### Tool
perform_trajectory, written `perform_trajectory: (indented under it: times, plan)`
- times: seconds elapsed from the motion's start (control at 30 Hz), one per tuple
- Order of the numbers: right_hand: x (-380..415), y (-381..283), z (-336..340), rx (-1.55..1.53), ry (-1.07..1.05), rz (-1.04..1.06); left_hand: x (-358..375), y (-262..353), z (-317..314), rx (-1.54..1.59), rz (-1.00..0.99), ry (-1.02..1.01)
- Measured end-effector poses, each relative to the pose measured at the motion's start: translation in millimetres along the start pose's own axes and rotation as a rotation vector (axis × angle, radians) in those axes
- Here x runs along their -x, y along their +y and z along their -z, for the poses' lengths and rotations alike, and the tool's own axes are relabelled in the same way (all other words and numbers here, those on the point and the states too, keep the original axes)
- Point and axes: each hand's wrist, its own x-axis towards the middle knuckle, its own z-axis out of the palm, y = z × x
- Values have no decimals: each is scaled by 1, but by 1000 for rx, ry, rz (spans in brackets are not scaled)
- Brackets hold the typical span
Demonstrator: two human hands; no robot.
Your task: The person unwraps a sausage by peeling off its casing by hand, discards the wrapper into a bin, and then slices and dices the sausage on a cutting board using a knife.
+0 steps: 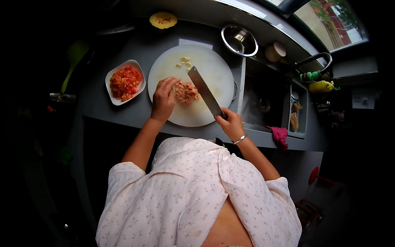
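A pile of diced pink meat, perhaps ham or sausage [186,93], lies in the middle of a round white cutting board [214,61]. My left hand [164,96] rests at the pile's left edge, fingers stretched out and curving towards the pieces. Gripped by its handle in my right hand [231,123] is a cleaver [205,91], its broad blade slanting up and left beside the pile's right side. Several peeled garlic cloves [184,61] sit on the board beyond the meat. Left of the board stands a square white dish [142,85] filled with chopped tomato [124,82].
At the back are a cut yellow squash [163,19] and a steel bowl [240,40]. To the right lies a dark sink [257,88] with a black faucet [321,58]. A pink cloth [279,137] hangs over the counter's front edge. A green spatula [73,61] stands at far left.
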Motion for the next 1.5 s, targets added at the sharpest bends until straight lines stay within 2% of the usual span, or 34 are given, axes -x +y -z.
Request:
perform_trajectory:
  times: [0.03, 0.07, 0.2, 0.33, 0.4, 0.43, 0.53, 0.57, 0.63, 0.67, 0.7, 0.83, 0.9, 1.03, 1.07, 1.37, 1.47, 1.5]
  plan:
    - [-2, -1, -2, -234, -74, -138, 4, 7, -5, -16, -93, -91]
    - [-3, -3, -5, -448, -115, -190, 9, 13, -12, 6, -142, -145]
    - [-6, -15, -10, -665, -155, -319, 24, 25, -36, -99, -340, -340]
    - [-6, -15, -11, -715, -139, -355, 38, 5, -41, -224, -243, -366]
    - [-5, -4, -10, -725, -54, -349, 41, -11, -36, -244, -186, -314]
    - [-5, 4, -10, -725, -53, -348, 42, -17, -32, -263, -126, -263]
    - [-4, 23, -11, -386, 62, -208, 34, -42, -24, -253, -23, -203]
    - [-3, 29, -15, -387, 64, -208, 33, -51, -24, -275, 36, -152]
    - [-3, 35, -23, -140, 147, -45, 33, -67, -30, -277, 83, -157]
    - [-2, 36, -28, -44, 163, -39, 36, -73, -34, -288, 132, -128]
    - [-1, 30, -31, -44, 165, -40, 37, -75, -37, -299, 182, -99]
    - [1, 4, -40, 52, 43, -9, 38, -74, -52, -236, 157, -82]
    - [-2, -1, -49, 192, 23, 135, 38, -66, -59, -96, 196, -104]
    - [-8, -14, -57, 119, -54, 112, 35, -60, -62, 40, 231, -89]
    - [-9, -8, -62, 133, -3, 189, 36, -60, -62, 40, 231, -91]
    - [-13, -12, -56, 11, -80, 108, 36, -70, -58, -18, 218, -52]
    - [-14, -3, -48, -97, -63, 42, 35, -65, -53, -88, 151, -50]
    - [-14, -5, -44, -96, -63, 40, 30, -55, -49, -174, 63, -54]
